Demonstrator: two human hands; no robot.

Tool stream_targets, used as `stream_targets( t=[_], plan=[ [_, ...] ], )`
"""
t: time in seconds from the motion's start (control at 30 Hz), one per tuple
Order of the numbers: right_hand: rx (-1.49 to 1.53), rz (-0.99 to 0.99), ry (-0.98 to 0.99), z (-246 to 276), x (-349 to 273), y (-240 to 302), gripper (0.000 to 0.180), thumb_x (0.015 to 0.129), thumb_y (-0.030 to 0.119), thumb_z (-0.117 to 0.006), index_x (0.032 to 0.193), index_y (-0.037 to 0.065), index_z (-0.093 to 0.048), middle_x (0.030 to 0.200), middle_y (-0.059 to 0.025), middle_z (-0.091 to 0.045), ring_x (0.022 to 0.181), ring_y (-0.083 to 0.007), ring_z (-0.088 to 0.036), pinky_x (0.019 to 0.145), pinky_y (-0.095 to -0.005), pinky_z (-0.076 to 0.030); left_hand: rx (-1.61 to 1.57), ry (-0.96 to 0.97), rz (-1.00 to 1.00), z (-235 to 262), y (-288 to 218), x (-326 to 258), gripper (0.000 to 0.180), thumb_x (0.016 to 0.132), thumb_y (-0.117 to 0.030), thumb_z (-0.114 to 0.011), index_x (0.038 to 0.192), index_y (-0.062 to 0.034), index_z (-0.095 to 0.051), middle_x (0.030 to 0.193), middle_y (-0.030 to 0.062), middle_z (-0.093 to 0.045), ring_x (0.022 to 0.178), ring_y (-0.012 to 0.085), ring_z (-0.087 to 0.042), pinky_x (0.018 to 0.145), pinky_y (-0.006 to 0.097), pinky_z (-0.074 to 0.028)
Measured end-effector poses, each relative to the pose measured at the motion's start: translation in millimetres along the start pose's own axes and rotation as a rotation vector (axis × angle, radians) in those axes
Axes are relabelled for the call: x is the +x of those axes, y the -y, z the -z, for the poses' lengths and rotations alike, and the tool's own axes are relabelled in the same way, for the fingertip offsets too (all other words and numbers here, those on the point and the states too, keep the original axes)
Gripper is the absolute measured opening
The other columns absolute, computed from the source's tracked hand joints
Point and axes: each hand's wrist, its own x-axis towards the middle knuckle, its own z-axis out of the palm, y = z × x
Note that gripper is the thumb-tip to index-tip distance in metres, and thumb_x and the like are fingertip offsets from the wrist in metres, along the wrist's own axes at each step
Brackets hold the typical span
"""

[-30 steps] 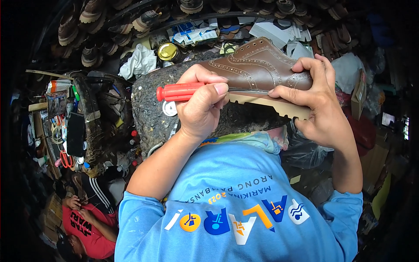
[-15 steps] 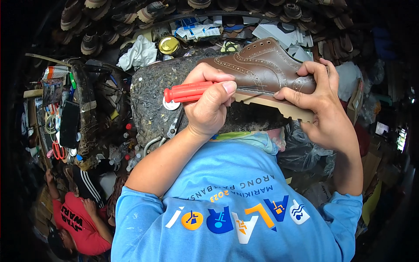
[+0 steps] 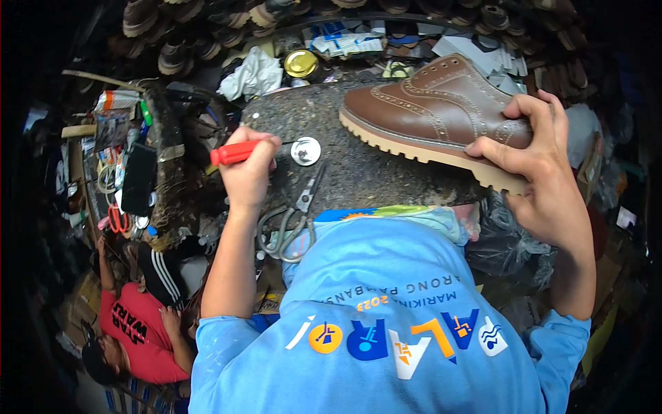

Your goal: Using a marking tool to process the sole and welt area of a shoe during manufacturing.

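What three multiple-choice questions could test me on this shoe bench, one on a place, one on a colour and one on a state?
1. Where do the scissors lie?
A. on the shoe
B. on the dark work block, below the left hand
C. in the right hand

2. What colour is the tool handle in the left hand?
A. red
B. green
C. yellow

3. How is the brown shoe held?
A. hanging by its laces
B. lying untouched
C. gripped at the heel end by the right hand

Answers: 1 B, they rest on the work block; 2 A, plainly red; 3 C, fingers wrap its heel and sole.
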Motion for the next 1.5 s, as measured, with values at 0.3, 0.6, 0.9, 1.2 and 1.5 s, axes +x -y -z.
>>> stream_targets(
  t=[0.3, 0.6, 0.9, 1.2, 1.5],
  plan=[
    [-0.05, -0.048, -0.004, -2.2, -1.5, 9.2, 0.056, 0.052, -0.014, -0.055, 0.099, 0.012, -0.072, 0.141, -0.0181, -0.036, 0.134, -0.0461, -0.025, 0.113, -0.0508, -0.018, 0.085, 0.005, -0.008, 8.1, 28.6, 1.9, 0.011, 0.078, -0.01, -0.069, 0.075, -0.0031, -0.061, 0.067, -0.0011, -0.058, 0.057, 0.0054, -0.049, 0.053, 0.022, -0.039],
    [-0.025, -0.06, -0.024, -5.2, -4.7, 5.0, 0.055, 0.054, -0.014, -0.058, 0.098, 0.014, -0.072, 0.144, -0.0166, -0.035, 0.136, -0.0467, -0.023, 0.112, -0.0517, -0.02, 0.112, -0.004, -0.061, 6.1, 28.9, 4.7, 0.009, 0.078, -0.007, -0.068, 0.075, -0.002, -0.061, 0.071, 0.0, -0.06, 0.06, 0.0058, -0.05, 0.056, 0.022, -0.04],
    [-0.032, -0.037, -0.009, -2.6, -6.1, 7.9, 0.057, 0.054, -0.014, -0.057, 0.101, 0.016, -0.072, 0.141, -0.0176, -0.036, 0.134, -0.049, -0.023, 0.111, -0.0525, -0.022, -0.559, 0.332, -0.016, -76.3, -56.1, -34.7, 0.01, 0.077, -0.007, -0.065, 0.081, -0.0025, -0.056, 0.064, 0.0016, -0.049, 0.05, 0.0069, -0.039, 0.046, 0.022, -0.036],
    [-0.012, -0.026, -0.015, -6.0, -6.7, 4.7, 0.058, 0.054, -0.013, -0.058, 0.102, 0.017, -0.072, 0.14, -0.0182, -0.037, 0.133, -0.0486, -0.023, 0.111, -0.0536, -0.021, -0.581, 0.435, 0.063, -110.9, -50.5, -39.3, 0.01, 0.078, -0.009, -0.068, 0.079, -0.003, -0.059, 0.069, 0.0053, -0.06, 0.054, 0.0087, -0.052, 0.05, 0.023, -0.042],
    [0.001, -0.027, -0.008, -6.3, -7.6, 1.9, 0.055, 0.056, -0.01, -0.059, 0.102, 0.018, -0.073, 0.139, -0.0187, -0.037, 0.132, -0.0469, -0.025, 0.112, -0.0542, -0.018, -0.476, 0.411, 0.05, -116.3, -56.8, -40.4, 0.013, 0.075, -0.011, -0.066, 0.078, -0.0035, -0.057, 0.067, 0.0039, -0.055, 0.052, 0.0093, -0.047, 0.046, 0.022, -0.038]
  ],
)
